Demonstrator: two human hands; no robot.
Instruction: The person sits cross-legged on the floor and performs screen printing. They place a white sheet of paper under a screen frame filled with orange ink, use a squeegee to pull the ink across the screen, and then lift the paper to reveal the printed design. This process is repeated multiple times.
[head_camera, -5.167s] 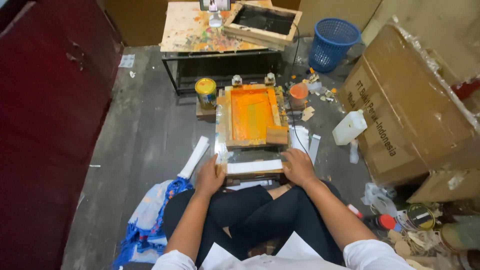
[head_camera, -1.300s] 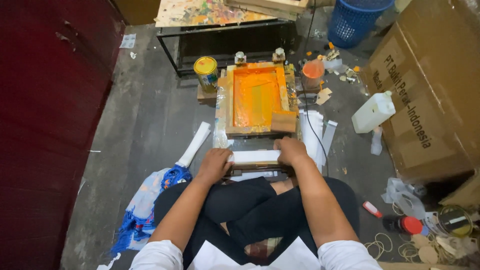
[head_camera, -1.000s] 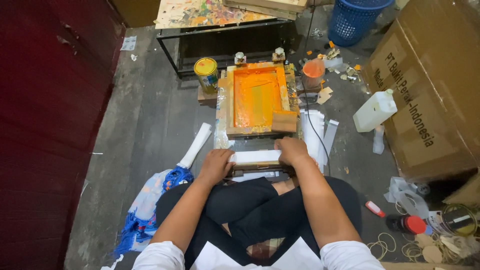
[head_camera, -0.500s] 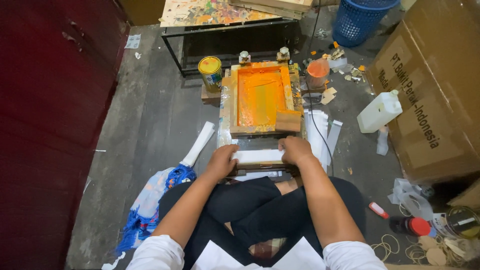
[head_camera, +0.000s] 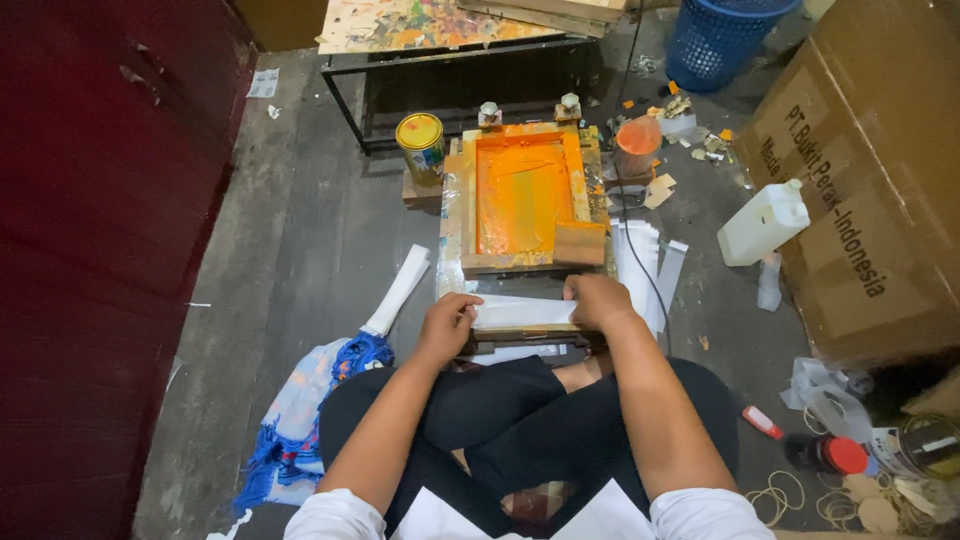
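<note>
White strip (head_camera: 522, 313): flat, long, lying crosswise just on the near side of the wooden screen frame (head_camera: 523, 196), above the crossed legs; held at both ends, likely to keep it straight and square to the frame's near edge.
Left hand (head_camera: 447, 326): curled at the strip's left end, fingers closed onto its edge; grip looks light, more pinning than lifting.
Right hand (head_camera: 597, 300): folded over the strip's right end, fingers bent down and shut on it, close to the frame's near right corner.
Screen frame: flat on the floor, mesh coated in orange ink, a wooden squeegee block (head_camera: 579, 243) parked in its near right corner, probably to keep it off the wet middle.
Yellow-lidded tin (head_camera: 421, 146): just left of the frame's far corner, within arm's reach.
Orange cup (head_camera: 637, 147): just right of the frame's far corner.
White paper stack (head_camera: 645, 262): right of the frame, touching its side.
Rolled white sheet (head_camera: 397, 291): left of the frame, angled toward the blue cloth (head_camera: 340, 375).
White jug (head_camera: 763, 222): well to the right of the frame, beside the cardboard box (head_camera: 868, 180).
</note>
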